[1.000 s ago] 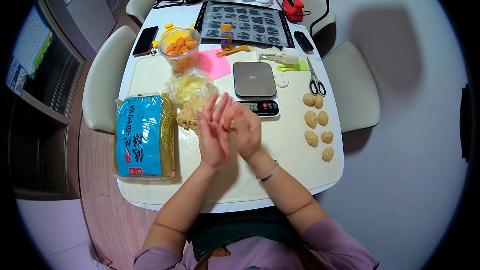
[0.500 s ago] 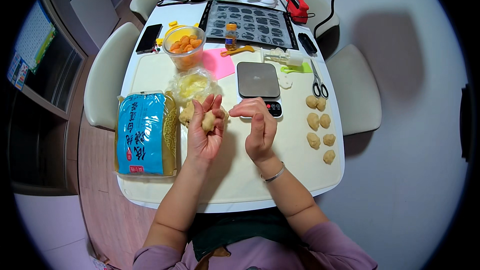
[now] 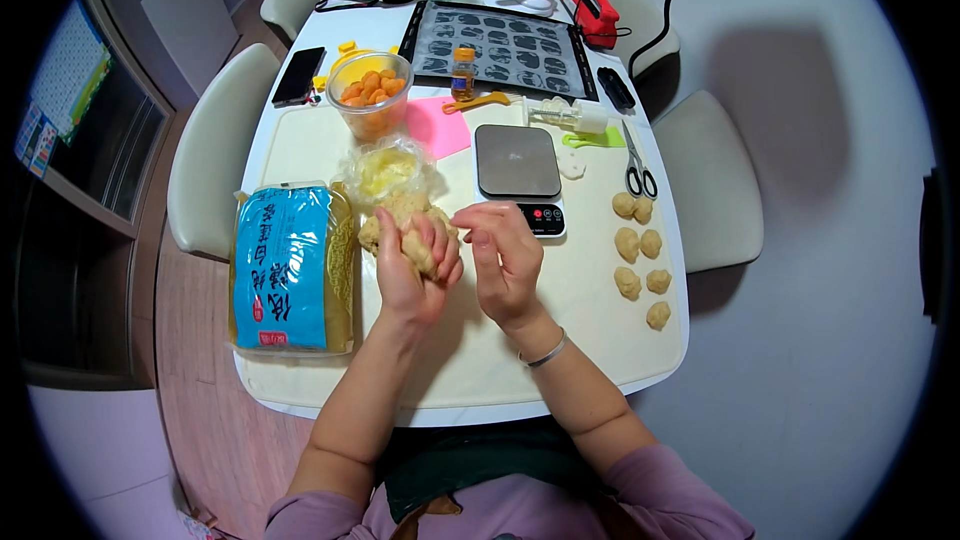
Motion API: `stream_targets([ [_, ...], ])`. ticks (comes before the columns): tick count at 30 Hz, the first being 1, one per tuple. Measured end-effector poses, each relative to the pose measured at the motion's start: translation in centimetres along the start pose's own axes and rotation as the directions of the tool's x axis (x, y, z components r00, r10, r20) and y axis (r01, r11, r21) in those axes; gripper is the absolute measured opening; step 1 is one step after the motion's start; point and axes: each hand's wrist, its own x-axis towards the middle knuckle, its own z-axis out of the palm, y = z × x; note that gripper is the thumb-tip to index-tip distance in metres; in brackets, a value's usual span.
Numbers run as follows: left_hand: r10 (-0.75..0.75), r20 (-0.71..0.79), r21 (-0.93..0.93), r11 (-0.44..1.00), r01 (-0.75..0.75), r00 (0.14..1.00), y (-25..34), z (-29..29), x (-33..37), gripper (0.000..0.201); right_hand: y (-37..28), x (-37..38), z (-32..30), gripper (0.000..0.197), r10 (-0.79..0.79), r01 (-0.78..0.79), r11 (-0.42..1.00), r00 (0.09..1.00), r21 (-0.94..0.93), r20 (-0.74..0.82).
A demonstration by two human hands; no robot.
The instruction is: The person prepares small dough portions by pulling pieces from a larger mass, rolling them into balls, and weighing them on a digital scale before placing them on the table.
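squeezing step imo: left hand (image 3: 410, 290) clenched on a pale-beige dough lump (image 3: 416, 253), front-left of the square steel-topped scale (image 3: 517, 162). right hand (image 3: 508, 268) half-curled, seemingly empty; next needs even pressure.

Sleeves (image 3: 665, 485) are mauve, apron (image 3: 470, 460) green, bangle (image 3: 547, 356) silver.

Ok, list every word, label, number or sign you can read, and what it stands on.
Blue-and-gold bag: large dark characters and small red marks, not transcribed.
Scale: key markings too small to read; display hidden behind the right hand.
Orange-capped bottle: label too small.
Sheets at far left: too blurred.
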Motion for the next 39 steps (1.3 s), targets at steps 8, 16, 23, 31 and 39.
stream_targets([
  [8,0.003,-0.131,0.072,0.997,0.006,0.991,-1.2,1.4,0.1,0.061,0.2,0.0,-0.3,0.027,0.114,-0.095,0.950,0.992,-0.298,0.047],
  [16,-0.068,-0.210,0.361,0.921,0.142,0.975,-0.6,0.2,0.0,0.062,-0.3,0.3,-0.4,0.041,0.112,0.012,0.829,0.976,-0.559,0.188],
  [23,0.171,-0.111,0.811,0.585,-0.011,0.979,0.1,0.6,-0.4,0.072,2.0,-0.3,-1.3,0.032,0.383,-0.372,0.923,0.913,-0.101,0.141],
  [31,0.518,-0.149,0.754,0.610,-0.242,0.842,1.2,1.3,-0.2,0.053,1.0,0.2,-0.9,0.017,0.642,-0.762,0.244,0.591,0.600,0.489],
  [39,0.473,-0.106,0.800,0.563,-0.208,0.875,-0.2,1.2,-0.2,0.040,1.6,-0.5,-1.2,0.046,0.706,-0.855,0.175,0.454,0.488,0.544],
])
